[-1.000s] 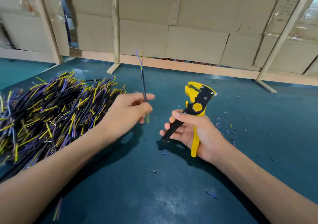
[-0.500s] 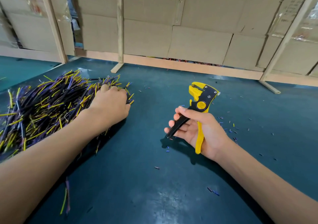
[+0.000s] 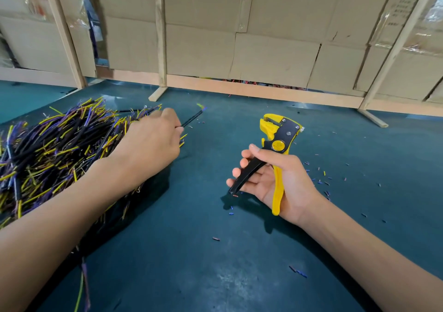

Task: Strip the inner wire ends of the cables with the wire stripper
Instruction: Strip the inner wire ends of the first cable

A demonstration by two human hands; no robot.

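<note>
Head view: the left hand [image 3: 153, 141] rests at the right edge of the heap of short black-jacketed cables with yellow and purple inner wires [image 3: 55, 148], on the left of the dark teal table mat [image 3: 167, 251]. Its fingertips pinch one thin black cable [image 3: 191, 119], which points far and right with its coloured ends clear of the pile. The right hand [image 3: 275, 179], well apart to the right, grips the yellow and black wire stripper [image 3: 279, 141] by its handles, head up; its jaws look slightly apart.

The cable should be light and springy, its jacket fairly slick, so hold it just behind the bared ends. Between the hands the mat gives open room, with only tiny insulation scraps [image 3: 321, 182] lying near the right hand.
</note>
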